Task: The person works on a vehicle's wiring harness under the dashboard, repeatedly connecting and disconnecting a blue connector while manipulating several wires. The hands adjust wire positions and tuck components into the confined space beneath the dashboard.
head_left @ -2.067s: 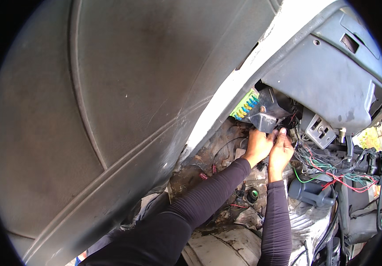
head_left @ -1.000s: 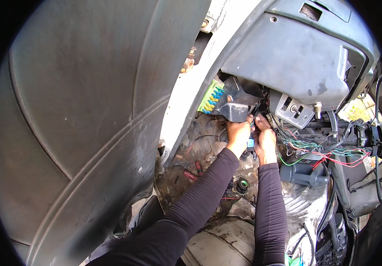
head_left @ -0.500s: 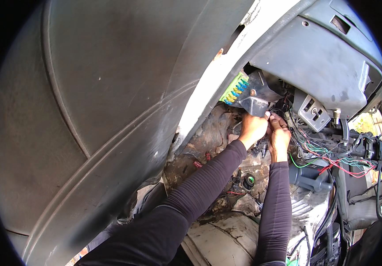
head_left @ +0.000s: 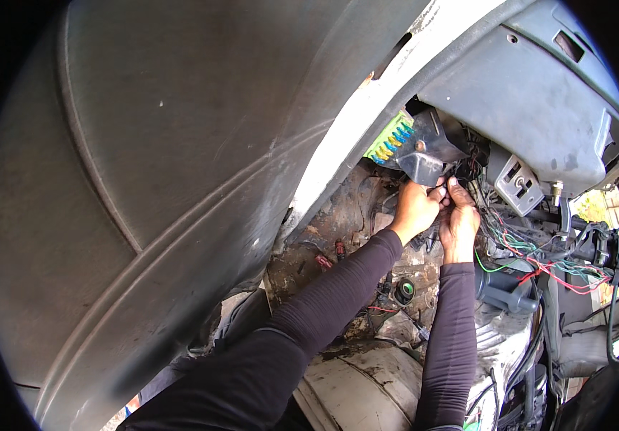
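My left hand (head_left: 416, 211) reaches in below a dark metal bracket (head_left: 421, 167), its fingers closed in a pinch. Right beside it is my right hand (head_left: 459, 224), also closed, with the thumb pointing up. The fingertips of both hands almost meet at dark wiring under the bracket's lower edge. Whatever lies between them is too small and hidden to make out. Up and left of the hands, a lime-green fuse box (head_left: 388, 138) carries a row of blue and yellow fuses. Loose green, red and white wires (head_left: 532, 253) spread out to the right of my right hand.
A large dark door panel (head_left: 180, 144) fills the left side, beside a white door frame (head_left: 352, 122). Grey dashboard trim (head_left: 518, 108) overhangs at upper right, with a slotted metal bracket (head_left: 516, 183) below. A grey cylinder (head_left: 505, 289) lies right of my right forearm. The floor is dirty bare metal.
The view has shifted slightly, moving the scene a little rightward. My right hand has turned somewhat, and its thumb now stands up apart from the left fingertips.
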`<move>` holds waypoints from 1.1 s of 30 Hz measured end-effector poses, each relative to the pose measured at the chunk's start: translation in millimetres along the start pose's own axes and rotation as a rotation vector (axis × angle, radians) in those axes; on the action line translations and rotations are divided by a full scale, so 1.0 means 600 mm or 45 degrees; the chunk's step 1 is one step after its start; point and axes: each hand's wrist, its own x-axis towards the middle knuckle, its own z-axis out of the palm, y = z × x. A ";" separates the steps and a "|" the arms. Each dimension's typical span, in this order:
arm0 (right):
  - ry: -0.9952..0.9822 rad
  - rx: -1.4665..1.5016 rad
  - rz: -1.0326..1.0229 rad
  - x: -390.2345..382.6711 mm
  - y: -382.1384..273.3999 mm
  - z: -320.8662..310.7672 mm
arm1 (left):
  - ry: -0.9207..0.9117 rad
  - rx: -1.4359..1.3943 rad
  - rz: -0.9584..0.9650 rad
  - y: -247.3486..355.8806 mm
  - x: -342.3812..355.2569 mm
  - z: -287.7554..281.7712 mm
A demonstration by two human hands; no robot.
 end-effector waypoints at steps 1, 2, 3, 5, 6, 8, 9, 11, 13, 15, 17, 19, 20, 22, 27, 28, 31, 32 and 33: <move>-0.062 -0.100 -0.025 -0.001 0.004 0.001 | -0.015 0.050 0.030 0.003 -0.003 -0.004; 0.016 -0.122 -0.013 -0.001 0.005 0.000 | -0.031 0.108 -0.017 0.005 -0.003 -0.005; 0.034 -0.142 -0.004 -0.003 0.005 -0.003 | -0.047 0.088 -0.045 0.007 -0.003 -0.007; 0.013 -0.180 0.001 -0.005 0.005 -0.011 | -0.014 0.054 -0.051 0.009 0.004 -0.006; -0.014 -0.071 0.022 -0.005 0.005 -0.015 | 0.019 -0.021 -0.071 0.009 0.011 -0.004; 0.067 -0.094 0.018 -0.003 0.010 -0.018 | 0.099 -0.285 -0.257 0.001 0.020 0.007; 0.063 -0.104 0.035 -0.001 0.011 -0.019 | 0.154 -0.446 -0.325 -0.004 0.025 0.010; -0.007 -0.177 -0.056 0.006 0.018 -0.019 | 0.239 -0.492 -0.419 -0.015 0.031 0.012; -0.013 -0.182 -0.018 0.012 0.022 -0.022 | 0.230 -0.497 -0.240 -0.024 0.031 0.007; -0.001 -0.096 0.008 0.018 0.031 -0.026 | 0.198 -0.289 -0.093 -0.029 0.023 0.001; -0.129 -0.024 -0.024 0.024 0.037 -0.032 | 0.134 -0.012 -0.055 -0.025 0.014 -0.005; -0.083 -0.078 -0.015 0.027 0.044 -0.033 | 0.067 -0.015 0.044 -0.014 0.010 -0.009; -0.006 -0.107 -0.035 0.028 0.046 -0.033 | 0.053 -0.067 0.032 -0.008 0.008 -0.010; 0.081 -0.026 -0.035 0.019 0.051 -0.030 | -0.016 -0.052 -0.165 0.005 0.010 -0.018; 0.151 -0.778 -0.457 -0.017 0.041 -0.012 | 0.069 0.267 -0.055 0.007 0.017 -0.022; 0.233 -1.075 -0.657 -0.026 0.038 -0.009 | 0.073 0.250 -0.082 0.003 0.019 -0.022; 0.252 -1.186 -0.614 -0.052 0.022 -0.006 | 0.041 0.173 -0.245 -0.008 0.025 -0.019; 0.247 -1.208 -0.532 -0.064 0.019 -0.008 | 0.076 0.267 -0.190 -0.010 0.026 -0.018; 0.123 -1.007 -0.560 -0.079 0.018 -0.012 | 0.124 0.361 -0.167 -0.010 0.027 -0.020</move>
